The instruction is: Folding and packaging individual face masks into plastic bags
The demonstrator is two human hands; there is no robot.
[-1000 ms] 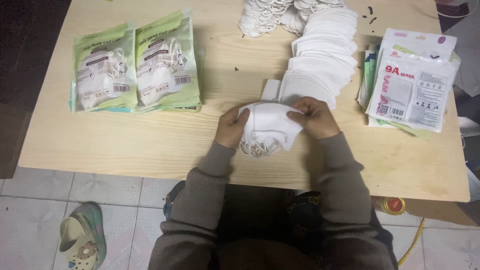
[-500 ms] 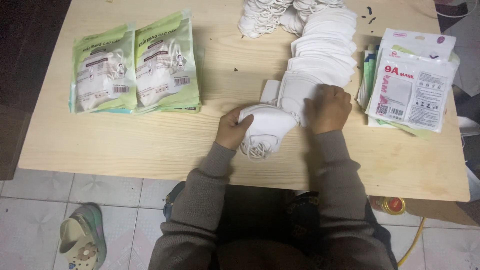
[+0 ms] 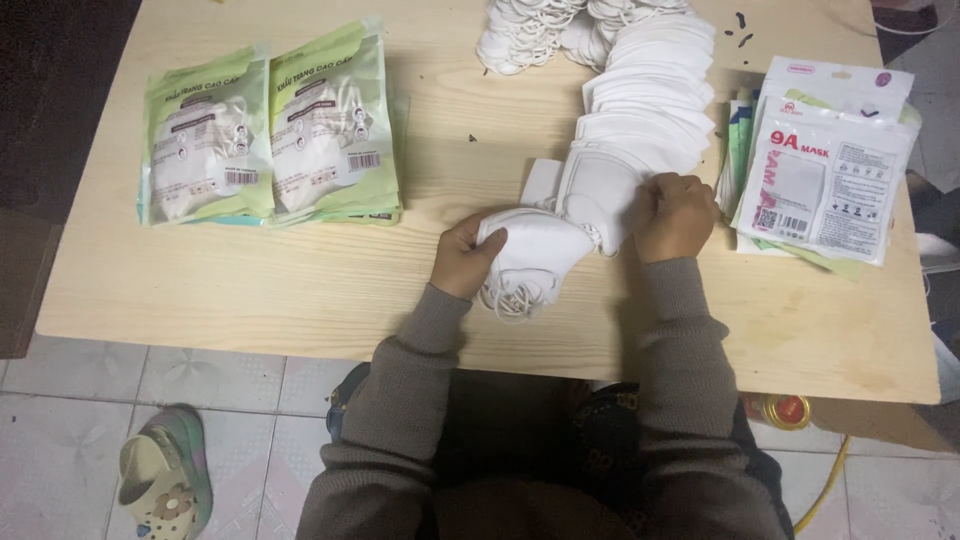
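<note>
My left hand [image 3: 463, 262] is closed around a small bundle of white folded masks [image 3: 533, 258], gripping it from its left side near the middle of the counter's near edge, with the ear loops spilling out below the bundle toward me. My right hand [image 3: 676, 215] sits just to the right of it, fingers curled down onto the near end of the long row of white masks [image 3: 640, 110]; whether it has actually pinched one I cannot tell, as the knuckles hide the fingertips. The pale wooden counter [image 3: 300, 290] carries everything. The row of masks is the biggest lot on it, overlapping like tiles from my right hand up toward the far edge, where a loose heap of masks and tangled loops [image 3: 530, 30] lies against that edge. At the left side, well apart from my hands, two green sealed mask packets [image 3: 270, 135] lie side by side on top of others. By the right edge a stack of white printed packets [image 3: 825, 165] lies flat, just beside my right hand, with green packets showing under it. A small white folded piece [image 3: 542, 182] lies between the bundle and the row. On the tiled floor, off the near left corner, lies a sandal [image 3: 165, 475].
</note>
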